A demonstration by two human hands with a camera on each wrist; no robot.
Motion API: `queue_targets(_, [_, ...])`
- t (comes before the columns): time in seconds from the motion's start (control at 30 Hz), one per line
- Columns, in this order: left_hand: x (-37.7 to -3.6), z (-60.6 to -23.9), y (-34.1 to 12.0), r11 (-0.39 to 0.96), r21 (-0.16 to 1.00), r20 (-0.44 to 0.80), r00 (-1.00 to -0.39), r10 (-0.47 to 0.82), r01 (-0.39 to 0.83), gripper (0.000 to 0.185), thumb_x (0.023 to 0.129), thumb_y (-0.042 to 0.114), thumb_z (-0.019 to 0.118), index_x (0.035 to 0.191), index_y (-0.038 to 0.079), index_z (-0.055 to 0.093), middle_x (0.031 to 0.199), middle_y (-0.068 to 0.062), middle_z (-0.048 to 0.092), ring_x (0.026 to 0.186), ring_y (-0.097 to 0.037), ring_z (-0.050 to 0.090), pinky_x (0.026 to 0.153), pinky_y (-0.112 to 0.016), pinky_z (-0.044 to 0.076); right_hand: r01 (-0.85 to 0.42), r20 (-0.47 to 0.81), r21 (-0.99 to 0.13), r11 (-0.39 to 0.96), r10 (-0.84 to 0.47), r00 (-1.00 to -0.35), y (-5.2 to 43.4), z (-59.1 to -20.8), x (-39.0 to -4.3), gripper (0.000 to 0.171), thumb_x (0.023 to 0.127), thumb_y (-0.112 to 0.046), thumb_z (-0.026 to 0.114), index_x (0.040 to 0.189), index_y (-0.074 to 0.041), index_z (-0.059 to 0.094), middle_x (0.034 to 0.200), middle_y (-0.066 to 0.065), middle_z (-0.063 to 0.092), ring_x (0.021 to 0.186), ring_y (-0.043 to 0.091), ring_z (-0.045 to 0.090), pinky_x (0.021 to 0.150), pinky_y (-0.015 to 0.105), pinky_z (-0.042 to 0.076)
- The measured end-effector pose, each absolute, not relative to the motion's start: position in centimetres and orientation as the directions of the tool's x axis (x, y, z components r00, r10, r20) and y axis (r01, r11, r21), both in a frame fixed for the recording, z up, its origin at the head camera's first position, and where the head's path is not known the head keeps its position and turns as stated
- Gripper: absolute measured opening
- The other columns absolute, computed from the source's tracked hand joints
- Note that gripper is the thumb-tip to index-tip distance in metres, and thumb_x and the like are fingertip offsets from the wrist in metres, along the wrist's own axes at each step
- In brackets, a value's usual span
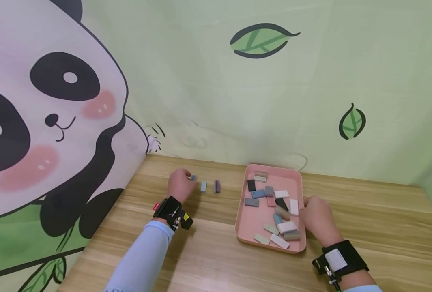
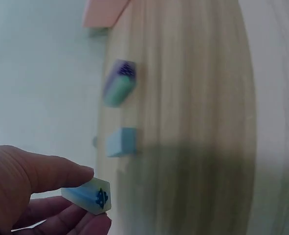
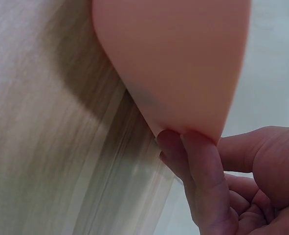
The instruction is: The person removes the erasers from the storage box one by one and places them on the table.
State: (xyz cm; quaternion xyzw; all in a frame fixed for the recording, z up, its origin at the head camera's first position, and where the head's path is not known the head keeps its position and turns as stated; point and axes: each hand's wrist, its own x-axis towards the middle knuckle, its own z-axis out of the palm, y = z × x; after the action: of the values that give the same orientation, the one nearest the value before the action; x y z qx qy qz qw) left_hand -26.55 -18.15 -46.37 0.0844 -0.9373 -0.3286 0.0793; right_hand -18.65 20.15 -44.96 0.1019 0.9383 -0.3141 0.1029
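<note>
- A pale blue tile (image 2: pixel 93 196) is pinched between thumb and fingers of the left hand (image 1: pixel 179 184), low over the desk (image 1: pixel 208 259), in line with the blue tile (image 1: pixel 203 186) and purple tile (image 1: pixel 217 186) just beyond it.
- The pink tray (image 1: pixel 254 227) is steadied at its edge by the curled fingers of the right hand (image 1: pixel 318 219).
- The pinched tile is mostly hidden in the head view; tile markings are blurred.

Smooth matt pink plastic tray (image 1: pixel 245 227) on a wood-grain table (image 1: pixel 208 259), glossy tiles (image 1: pixel 203 186).
</note>
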Motion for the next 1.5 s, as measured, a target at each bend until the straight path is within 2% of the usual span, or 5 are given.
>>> queue_targets(0.2, [-26.5,-47.0,-18.1,0.79,0.595,0.067,-0.97,-0.235,-0.15,0.028,0.076,0.018,0.072,0.096,-0.001,0.069,0.096,-0.014,0.068,0.082,-0.025,0.061,0.069,-0.036,0.05,0.236,-0.229,-0.567,0.789,0.124,-0.965,20.1,-44.9,-18.6,0.02,0.086,-0.006,0.053,0.096,0.003,0.068,0.077,0.012,0.061,0.061,0.018,0.057,0.048,0.026,0.043])
queue_targets(0.5, [-26.5,-47.4,-17.6,0.802,0.567,0.046,-0.965,-0.258,-0.188,0.013,0.075,0.016,0.072,0.079,0.005,0.068,0.078,-0.008,0.065,0.068,-0.021,0.056,0.055,-0.029,0.042,0.235,-0.237,-0.564,0.792,0.118,-0.964,20.1,-44.8,-18.6,0.023,0.087,-0.007,0.053,0.103,0.003,0.067,0.083,0.014,0.062,0.064,0.018,0.057,0.05,0.026,0.043])
queue_targets(0.67, [-26.0,-46.8,-17.3,0.826,0.536,0.048,-0.971,-0.234,-0.173,0.032,0.075,0.02,0.07,0.1,0.001,0.067,0.098,-0.013,0.068,0.082,-0.025,0.06,0.069,-0.036,0.049,0.24,-0.249,-0.566,0.789,0.114,-0.962,20.0,-44.8,-18.6,0.023,0.088,-0.007,0.053,0.103,0.004,0.066,0.081,0.014,0.062,0.063,0.018,0.057,0.05,0.025,0.043])
queue_targets(1.1, [-24.1,-41.9,-11.0,0.851,0.478,0.131,-0.976,0.176,0.218,0.08,0.069,0.038,0.08,0.138,0.02,0.043,0.139,-0.009,0.042,0.128,-0.03,0.039,0.103,-0.048,0.037,0.235,-0.248,-0.557,0.796,0.111,-0.962,20.0,-44.6,-18.6,0.022,0.088,-0.007,0.053,0.101,0.004,0.066,0.078,0.013,0.061,0.062,0.018,0.057,0.05,0.025,0.044])
queue_targets(1.5, [-19.6,-41.2,-4.9,0.757,0.275,0.073,-0.798,0.598,0.593,0.09,0.068,0.034,0.082,0.143,0.027,0.032,0.14,-0.004,0.04,0.127,-0.024,0.04,0.1,-0.038,0.041,0.223,-0.224,-0.555,0.802,0.114,-0.968,20.0,-44.9,-18.6,0.02,0.087,-0.006,0.052,0.096,0.004,0.067,0.075,0.012,0.06,0.06,0.018,0.056,0.049,0.025,0.043])
